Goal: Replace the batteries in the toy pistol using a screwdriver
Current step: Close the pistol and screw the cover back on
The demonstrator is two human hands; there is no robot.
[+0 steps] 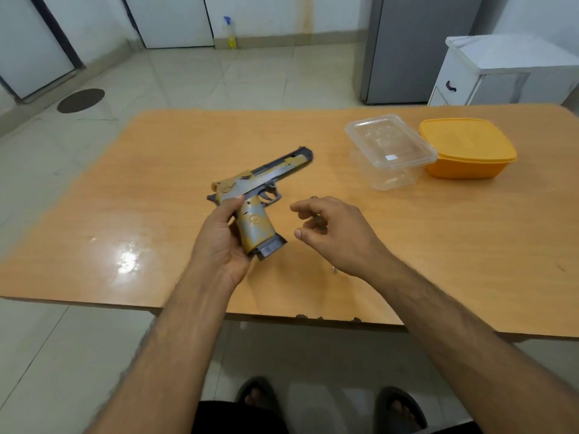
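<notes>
My left hand (219,242) grips the toy pistol (260,189) by the back of its handle and holds it just above the wooden table (141,189). The pistol is yellow and grey, and its barrel points up and to the right. A dark magazine base sticks out at the bottom of the handle. My right hand (338,233) hovers to the right of the pistol with its fingers loosely curled, and I see nothing in it. A thin metal tip (334,269) pokes out from under that hand on the table. Whatever it belongs to is hidden.
A clear plastic container (390,150) with its lid on and a yellow lidded container (468,148) stand at the table's back right. Beyond the table are a grey fridge (416,48) and a white cabinet (507,70). My feet show below the near table edge.
</notes>
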